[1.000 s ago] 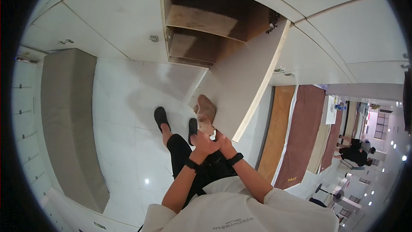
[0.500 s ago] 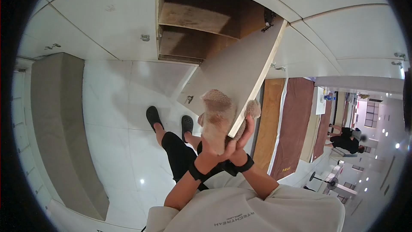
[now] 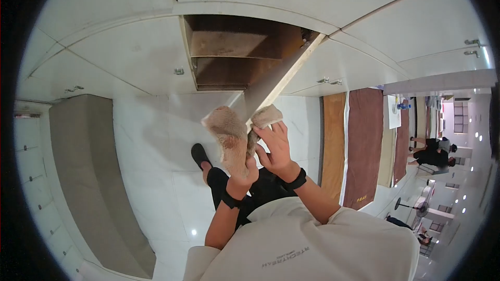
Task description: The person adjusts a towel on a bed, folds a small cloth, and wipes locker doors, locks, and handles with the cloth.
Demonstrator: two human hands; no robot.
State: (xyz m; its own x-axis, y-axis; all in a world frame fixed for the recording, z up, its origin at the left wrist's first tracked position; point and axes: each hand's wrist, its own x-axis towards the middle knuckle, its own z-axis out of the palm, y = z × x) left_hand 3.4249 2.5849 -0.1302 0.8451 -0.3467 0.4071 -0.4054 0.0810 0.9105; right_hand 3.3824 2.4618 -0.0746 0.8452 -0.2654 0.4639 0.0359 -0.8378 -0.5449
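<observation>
A brown, stained cloth is folded around the free end of an open cabinet door. My left hand grips the cloth from below on the left side, its fingers mostly hidden behind the fabric. On the right side, my right hand presses another part of the cloth against the door, fingers bent over it. The door stands nearly edge-on to me, and behind it is the open cabinet with brown wooden shelves.
White closed cabinet doors flank the opening. A long grey-brown bench runs along the left, over white floor tiles. To the right are brown-covered tables, a standing fan and people farther off.
The door now appears more edge-on, showing less of its inner face. My hands have shifted left and apart, and my right fingers have come up over the cloth. The view has tilted upward.
</observation>
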